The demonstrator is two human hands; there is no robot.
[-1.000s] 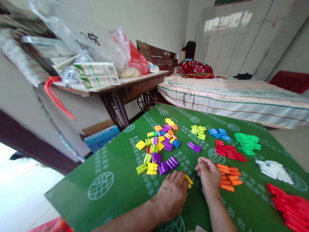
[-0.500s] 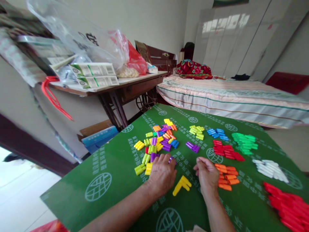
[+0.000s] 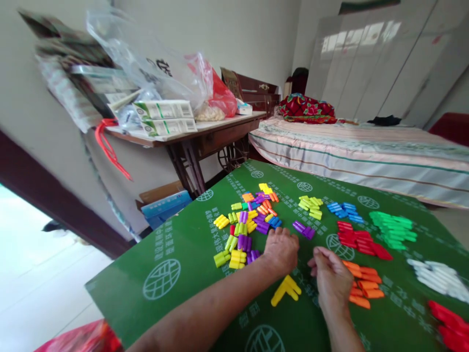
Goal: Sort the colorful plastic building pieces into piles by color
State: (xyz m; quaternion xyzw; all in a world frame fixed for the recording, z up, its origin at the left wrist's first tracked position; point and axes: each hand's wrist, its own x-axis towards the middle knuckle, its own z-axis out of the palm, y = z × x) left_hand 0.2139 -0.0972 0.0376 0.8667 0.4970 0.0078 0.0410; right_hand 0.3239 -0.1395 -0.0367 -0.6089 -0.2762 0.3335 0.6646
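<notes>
My left hand (image 3: 282,250) is closed, back up and fingers curled down, at the right edge of a mixed pile of small plastic pieces; its fingertips are hidden. Just beyond it lie purple pieces (image 3: 304,230). My right hand (image 3: 331,275) has thumb and fingers drawn together, beside the orange pieces (image 3: 370,281); anything between its fingers cannot be made out. A yellow pair of joined pieces (image 3: 286,289) lies between my forearms. The pile includes a yellow piece (image 3: 238,259), a lime piece (image 3: 222,258) and a purple piece (image 3: 245,242).
Sorted groups stand right: lime (image 3: 310,206), blue (image 3: 345,211), red (image 3: 362,239), green (image 3: 394,227), white (image 3: 439,276), with more red pieces (image 3: 452,322) near the edge. Beyond the green table (image 3: 124,278) are a bed (image 3: 351,146) and a desk (image 3: 216,124) holding boxes and bags.
My left hand has moved right, off the mixed pile, uncovering purple and yellow pieces there. My right hand stays beside the orange group. The camera view has swung slightly left.
</notes>
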